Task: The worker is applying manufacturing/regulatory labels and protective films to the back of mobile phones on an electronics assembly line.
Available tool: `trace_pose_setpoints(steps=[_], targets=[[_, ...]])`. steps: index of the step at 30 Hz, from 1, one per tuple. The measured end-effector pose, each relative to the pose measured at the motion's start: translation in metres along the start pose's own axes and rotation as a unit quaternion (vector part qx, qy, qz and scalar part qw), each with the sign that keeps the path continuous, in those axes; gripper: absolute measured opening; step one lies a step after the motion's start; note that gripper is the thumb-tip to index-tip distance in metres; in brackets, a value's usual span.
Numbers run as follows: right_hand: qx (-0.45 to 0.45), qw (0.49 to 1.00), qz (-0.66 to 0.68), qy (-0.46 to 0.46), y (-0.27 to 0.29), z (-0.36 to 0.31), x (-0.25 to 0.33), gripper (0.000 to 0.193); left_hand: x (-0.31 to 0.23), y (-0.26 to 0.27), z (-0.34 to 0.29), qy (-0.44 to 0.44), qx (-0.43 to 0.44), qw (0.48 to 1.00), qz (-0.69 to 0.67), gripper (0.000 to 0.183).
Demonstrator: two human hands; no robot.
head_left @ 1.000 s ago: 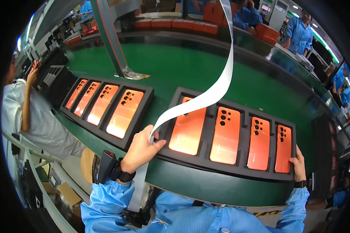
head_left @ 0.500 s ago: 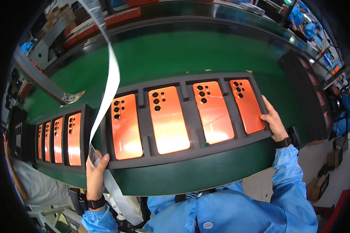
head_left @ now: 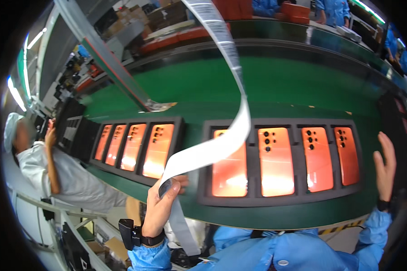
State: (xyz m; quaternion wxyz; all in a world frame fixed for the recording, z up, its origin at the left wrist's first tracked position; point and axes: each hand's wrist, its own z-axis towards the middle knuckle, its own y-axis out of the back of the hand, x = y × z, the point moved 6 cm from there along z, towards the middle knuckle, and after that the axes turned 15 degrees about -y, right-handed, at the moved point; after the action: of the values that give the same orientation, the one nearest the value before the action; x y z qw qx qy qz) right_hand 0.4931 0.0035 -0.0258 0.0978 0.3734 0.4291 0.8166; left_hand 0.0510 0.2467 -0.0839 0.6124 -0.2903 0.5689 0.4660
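My left hand (head_left: pixel 158 207) is closed around a long white strip of labels (head_left: pixel 212 151), pinching it near the table's front edge. The strip curls up and away from the hand, and its loose end hangs below. It passes in front of a dark grey foam tray (head_left: pixel 276 200), hiding part of the leftmost phone. Several orange phones (head_left: pixel 276 167) lie in the tray's slots, camera side up. Past the tray's right end, my right hand (head_left: pixel 385 167) is held up with its fingers apart, touching nothing.
Another foam tray (head_left: pixel 180 135) of orange phones (head_left: pixel 158 151) sits to the left on the green table (head_left: pixel 276 217). A grey post (head_left: pixel 108 58) rises behind it. At far left stands a person in pale clothing (head_left: pixel 72 176); dark stacked trays (head_left: pixel 395 122) are at far right.
My right hand has let go of the tray's right end and moved off it. The view has swung left, and my left hand still holds the label strip, now left of the tray.
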Motion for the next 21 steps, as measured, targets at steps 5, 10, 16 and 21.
trace_pose_setpoints(steps=[5,10,16,21], targets=[[0.126,0.89,0.093,0.427,-0.032,-0.052,0.19,0.017,-0.013,-0.036,-0.021,0.162,0.087,0.929,-0.321,0.039],[0.238,0.845,0.298,0.375,-0.118,-0.077,0.26,0.025,-0.016,-0.073,-0.03,0.179,0.123,0.907,-0.359,0.036],[0.305,0.831,0.323,0.335,-0.159,-0.089,0.264,0.029,-0.009,-0.069,-0.035,0.166,0.18,0.907,-0.342,0.037],[0.314,0.826,0.321,0.339,-0.162,-0.094,0.27,0.025,-0.012,-0.065,-0.028,0.147,0.135,0.9,-0.387,0.034]])
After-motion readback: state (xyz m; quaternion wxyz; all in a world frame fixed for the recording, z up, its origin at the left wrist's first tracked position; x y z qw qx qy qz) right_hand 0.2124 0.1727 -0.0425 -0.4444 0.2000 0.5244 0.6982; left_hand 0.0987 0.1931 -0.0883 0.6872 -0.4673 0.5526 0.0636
